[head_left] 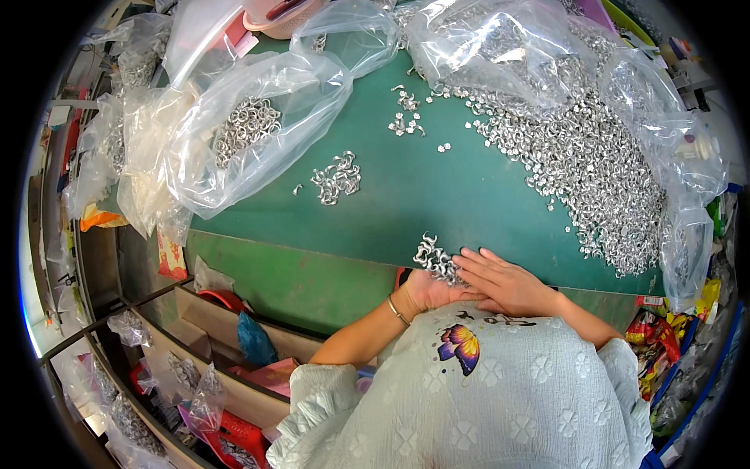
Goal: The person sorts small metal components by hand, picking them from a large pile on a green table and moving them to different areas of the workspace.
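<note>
Small curved silver metal pieces (435,259) lie at lower centre, by the front edge of the green bench (391,207). The right hand (508,284) rests against them, fingers straight; the left hand's (431,292) finger state cannot be told. Apparently gathering, this calls next for a steady left palm.

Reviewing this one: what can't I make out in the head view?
- Left hand: in the head view, some fingers are hidden by the right hand.
- Small metal pieces by the hands: too small and overlapping to count in the head view.
- Large metal heap: in the head view, its far part is obscured by glare and creases in the clear plastic.
- Pink basket: cut off by the head view's top edge.
</note>
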Demonstrator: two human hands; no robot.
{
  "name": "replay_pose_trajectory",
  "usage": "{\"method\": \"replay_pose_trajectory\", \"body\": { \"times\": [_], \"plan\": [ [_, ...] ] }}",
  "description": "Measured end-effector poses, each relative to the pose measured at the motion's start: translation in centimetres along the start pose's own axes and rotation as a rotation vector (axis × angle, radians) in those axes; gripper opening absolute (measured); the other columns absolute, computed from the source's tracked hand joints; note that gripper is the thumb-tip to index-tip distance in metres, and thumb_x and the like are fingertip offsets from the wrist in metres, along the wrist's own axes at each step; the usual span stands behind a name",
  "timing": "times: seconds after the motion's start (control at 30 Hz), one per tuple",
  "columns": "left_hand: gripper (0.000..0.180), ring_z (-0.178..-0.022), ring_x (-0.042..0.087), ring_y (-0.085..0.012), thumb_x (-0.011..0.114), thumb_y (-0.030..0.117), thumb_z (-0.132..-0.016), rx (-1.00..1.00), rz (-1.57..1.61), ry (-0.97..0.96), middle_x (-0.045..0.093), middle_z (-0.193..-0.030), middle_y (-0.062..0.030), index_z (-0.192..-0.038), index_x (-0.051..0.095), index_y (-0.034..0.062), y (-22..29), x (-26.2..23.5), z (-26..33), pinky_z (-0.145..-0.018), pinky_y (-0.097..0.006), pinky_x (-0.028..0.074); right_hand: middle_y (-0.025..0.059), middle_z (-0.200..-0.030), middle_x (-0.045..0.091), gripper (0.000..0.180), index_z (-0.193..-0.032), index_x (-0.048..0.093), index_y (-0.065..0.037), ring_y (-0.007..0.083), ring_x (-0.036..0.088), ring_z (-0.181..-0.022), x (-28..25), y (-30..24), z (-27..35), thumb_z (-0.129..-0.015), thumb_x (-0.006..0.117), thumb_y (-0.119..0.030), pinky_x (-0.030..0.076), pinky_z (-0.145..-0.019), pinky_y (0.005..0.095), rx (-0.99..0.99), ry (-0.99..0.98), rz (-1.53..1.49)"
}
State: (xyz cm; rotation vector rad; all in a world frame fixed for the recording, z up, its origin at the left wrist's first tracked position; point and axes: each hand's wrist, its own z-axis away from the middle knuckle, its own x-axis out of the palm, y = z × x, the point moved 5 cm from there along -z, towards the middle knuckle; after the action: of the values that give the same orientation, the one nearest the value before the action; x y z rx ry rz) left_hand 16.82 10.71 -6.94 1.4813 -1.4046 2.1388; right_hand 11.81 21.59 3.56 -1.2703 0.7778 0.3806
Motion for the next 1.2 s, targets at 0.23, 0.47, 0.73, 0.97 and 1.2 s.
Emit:
{"method": "replay_pose_trajectory", "body": {
  "times": [0.23, 0.47, 0.73, 0.97, 1.2],
  "plan": [
    [0.067, -0.13, 0.041, -0.0412, 0.033, 0.05, -0.098, 0.138, -0.577, 0.306, 0.041, -0.141, -0.0265, -0.139, 0.037, -0.0027, -0.4, 1.7, 0.1, -0.112, -0.056, 0.029, 0.0143, -0.149, 0.038, 0.057, -0.133, 0.051, -0.005, 0.0309, 0.03, -0.141, -1.2, 0.1, -2.5, -0.085, 0.065, -0.031, 0.024, -0.116, 0.0495, -0.147, 0.157, -0.085],
    [0.068, -0.131, 0.043, -0.0389, 0.022, 0.054, -0.1, -0.022, -0.306, 0.151, 0.04, -0.142, -0.0268, -0.138, 0.039, -0.0001, -0.6, 2.6, -0.1, -0.108, -0.053, 0.038, 0.0127, -0.141, 0.048, 0.055, -0.129, 0.054, -0.002, 0.0309, 0.037, -0.138, -0.4, 0.5, -8.0, -0.085, 0.063, -0.033, 0.026, -0.116, 0.049, -0.303, 0.062, 0.019],
    [0.06, -0.122, 0.052, -0.0351, 0.031, 0.048, -0.101, -0.01, -0.04, 0.152, 0.049, -0.134, -0.0251, -0.131, 0.047, -0.0017, 1.4, -2.8, 1.5, -0.101, -0.05, 0.046, 0.0115, -0.13, 0.058, 0.043, -0.123, 0.059, -0.003, 0.0271, 0.045, -0.133, 2.4, -0.6, -2.9, -0.088, 0.065, -0.027, 0.034, -0.113, 0.0439, -0.39, 0.004, -0.034],
    [0.044, -0.102, 0.065, -0.0291, 0.047, 0.037, -0.098, 0.054, -0.197, 0.266, 0.062, -0.116, -0.0196, -0.116, 0.058, -0.0025, 1.3, -1.9, 0.7, -0.087, -0.043, 0.056, 0.0127, -0.117, 0.062, 0.032, -0.115, 0.061, -0.002, 0.0282, 0.058, -0.11, 2.1, -1.1, -2.3, -0.09, 0.063, -0.022, 0.044, -0.099, 0.0421, -0.422, 0.119, -0.204],
    [0.036, -0.094, 0.067, -0.0243, 0.048, 0.027, -0.097, 0.31, -0.875, 0.614, 0.066, -0.104, -0.0168, -0.111, 0.059, -0.005, -0.1, -1.3, 2.3, -0.082, -0.036, 0.057, 0.0098, -0.098, 0.067, 0.016, -0.101, 0.066, 0.0, 0.0267, 0.062, -0.088, -1.0, -1.3, -2.2, -0.091, 0.059, -0.011, 0.046, -0.08, 0.0383, -0.259, 0.419, -0.339]
  ]
}}
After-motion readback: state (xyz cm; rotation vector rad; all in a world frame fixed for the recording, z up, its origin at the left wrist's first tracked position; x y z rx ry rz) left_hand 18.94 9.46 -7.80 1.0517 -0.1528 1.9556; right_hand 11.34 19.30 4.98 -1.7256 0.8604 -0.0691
